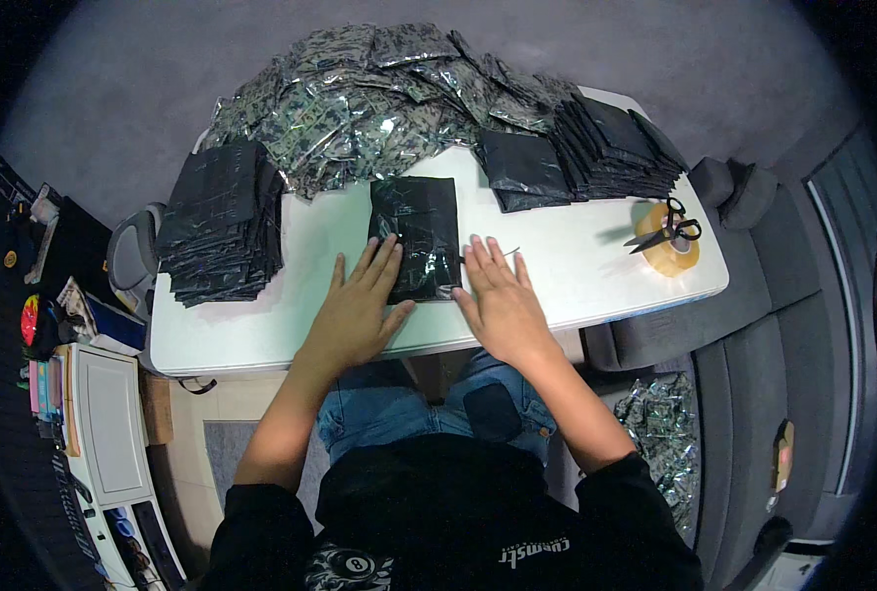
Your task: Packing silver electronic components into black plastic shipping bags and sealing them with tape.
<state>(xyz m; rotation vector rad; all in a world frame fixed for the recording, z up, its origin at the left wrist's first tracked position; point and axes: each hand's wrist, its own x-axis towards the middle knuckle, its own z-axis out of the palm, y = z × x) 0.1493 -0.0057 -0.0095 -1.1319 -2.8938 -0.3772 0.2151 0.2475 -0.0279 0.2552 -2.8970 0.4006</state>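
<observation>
Flat on the white table (320, 325) before me lies a black plastic mailing bag (424, 236), shiny and creased. My left hand (361, 310) rests palm down with fingers apart, its index fingertip and thumb at the bag's left edge. On the other side my right hand (501, 303) is palm down too, thumb at the bag's lower right corner. Neither hand grips anything. A thin dark strip (511, 252) pokes out by the right fingers. Whether the bag has contents I cannot tell.
A tall stack of black bags (217, 221) stands left. Camouflage-patterned garments in clear plastic (379, 103) heap along the far side. More black packets (608, 148) lean at the right. Black-handled scissors (667, 229) lie on a tape roll (671, 258). A grey sofa (741, 318) borders the right.
</observation>
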